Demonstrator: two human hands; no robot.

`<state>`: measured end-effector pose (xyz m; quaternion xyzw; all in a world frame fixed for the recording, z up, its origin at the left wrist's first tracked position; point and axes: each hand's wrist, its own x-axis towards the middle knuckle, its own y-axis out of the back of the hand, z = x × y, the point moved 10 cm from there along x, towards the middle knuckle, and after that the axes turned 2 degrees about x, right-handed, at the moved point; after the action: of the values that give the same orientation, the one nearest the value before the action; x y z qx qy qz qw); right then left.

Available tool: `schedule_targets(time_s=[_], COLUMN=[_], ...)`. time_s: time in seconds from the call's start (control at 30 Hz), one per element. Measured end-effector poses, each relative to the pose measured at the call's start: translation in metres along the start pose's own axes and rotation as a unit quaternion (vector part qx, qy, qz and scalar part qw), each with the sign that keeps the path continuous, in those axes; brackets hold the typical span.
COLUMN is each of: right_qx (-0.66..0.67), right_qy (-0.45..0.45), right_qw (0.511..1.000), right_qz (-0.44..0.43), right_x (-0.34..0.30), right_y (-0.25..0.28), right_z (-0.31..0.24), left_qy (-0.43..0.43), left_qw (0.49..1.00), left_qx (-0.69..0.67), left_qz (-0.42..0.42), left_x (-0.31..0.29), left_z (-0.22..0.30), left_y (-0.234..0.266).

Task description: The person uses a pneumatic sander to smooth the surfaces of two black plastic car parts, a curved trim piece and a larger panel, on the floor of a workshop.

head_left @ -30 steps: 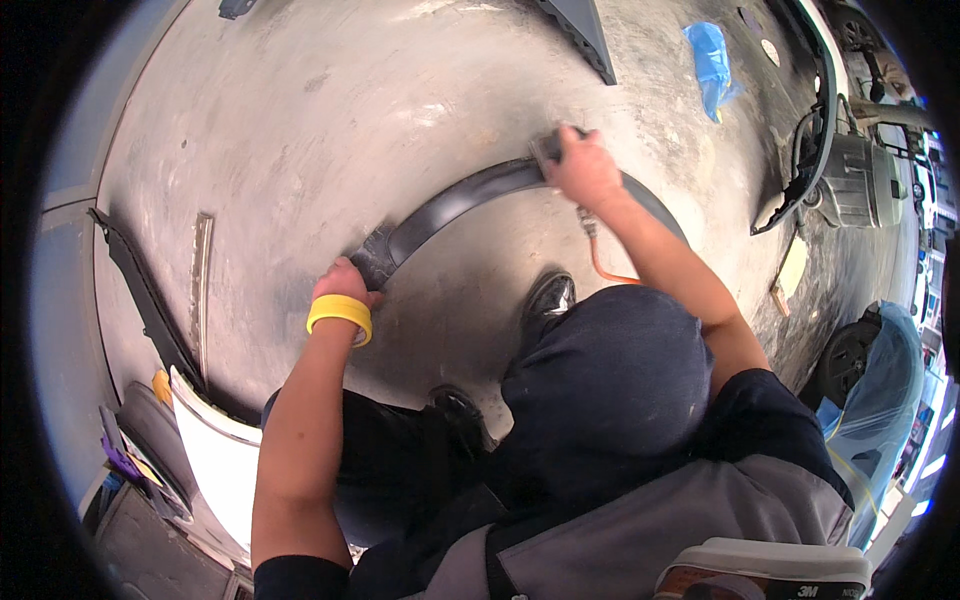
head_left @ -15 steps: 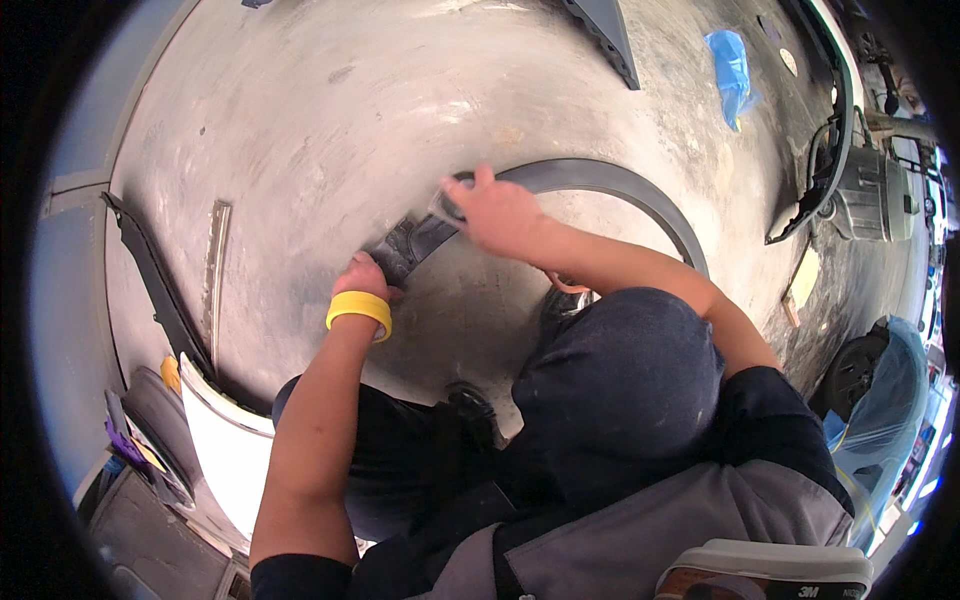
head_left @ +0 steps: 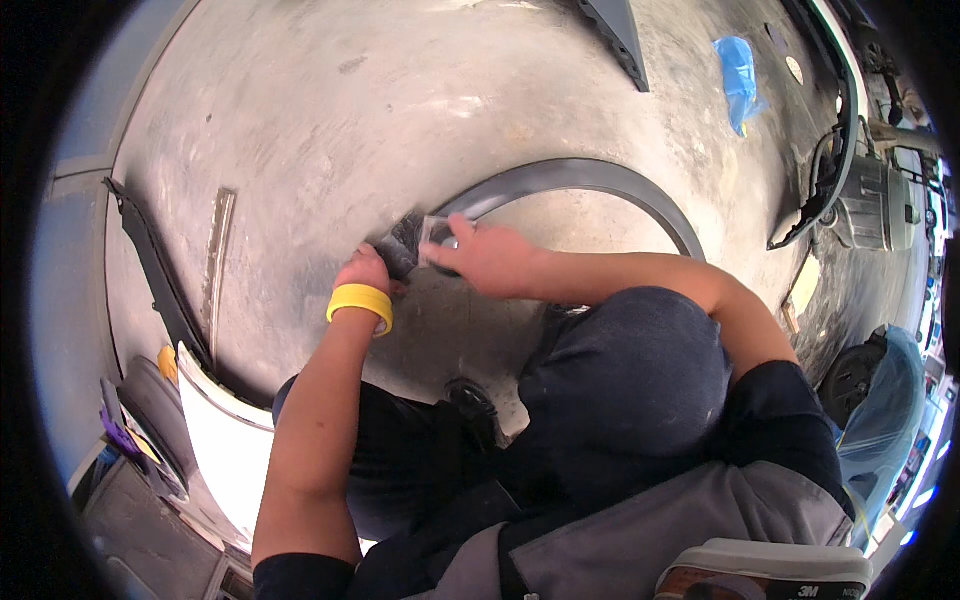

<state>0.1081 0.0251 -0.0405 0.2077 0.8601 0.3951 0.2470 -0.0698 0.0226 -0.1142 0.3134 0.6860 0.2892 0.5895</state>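
A dark grey curved wheel-arch trim (head_left: pixel 575 175) lies over the floor in front of me. My left hand (head_left: pixel 365 270) is closed round its near left end, where the surface is black and whitish with dust. A yellow ring like a tape roll (head_left: pixel 350 297) sits round my left wrist. My right hand (head_left: pixel 497 260) holds a small squarish sheet or pad (head_left: pixel 432 240) with pale, see-through-looking edges, its fingers bent over it. It lies against the trim just right of my left hand. Its exact kind cannot be made out.
A long black trim strip (head_left: pixel 160 265) and a metal strip (head_left: pixel 219 245) lie at left, near a white curved panel (head_left: pixel 220 430). Blue plastic (head_left: pixel 737 80) lies at upper right. A dark pointed part (head_left: pixel 620 40) lies at the top. A grey machine or bin (head_left: pixel 872 205) stands far right.
My right hand has moved left and down along the trim, nearer my left hand, with the pad in it. My left hand stays at the trim's end.
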Motion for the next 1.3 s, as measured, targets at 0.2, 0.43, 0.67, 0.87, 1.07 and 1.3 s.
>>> schedule_targets(time_s=[0.2, 0.43, 0.67, 0.87, 1.07, 1.3], right_qx=[-0.009, -0.007, 0.038, 0.064, 0.051, 0.081], right_qy=[-0.077, 0.005, -0.337, -0.369, -0.102, -0.379], right_qw=[0.995, 1.0, 0.933, 0.915, 0.993, 0.911], right_qz=[0.057, -0.01, 0.123, 0.147, 0.003, 0.14], right_x=[0.02, -0.007, -0.06, -0.061, -0.009, -0.079], right_y=[0.032, -0.005, 0.041, 0.048, -0.009, 0.03], right_z=[0.03, -0.002, 0.13, 0.137, 0.026, 0.142], left_qy=[-0.009, -0.014, -0.001, -0.01, -0.002, -0.011], left_qw=[1.0, 1.0, 1.0, 1.0, 0.999, 1.0], left_qx=[-0.013, -0.018, -0.01, -0.016, -0.004, 0.01], left_qz=[0.017, 0.015, -0.004, -0.017, -0.04, -0.004], left_x=[0.0, 0.002, -0.004, -0.004, -0.005, -0.011], left_z=[-0.002, -0.002, -0.001, 0.001, 0.006, 0.012], left_y=[0.002, 0.003, 0.006, 0.013, 0.022, 0.028])
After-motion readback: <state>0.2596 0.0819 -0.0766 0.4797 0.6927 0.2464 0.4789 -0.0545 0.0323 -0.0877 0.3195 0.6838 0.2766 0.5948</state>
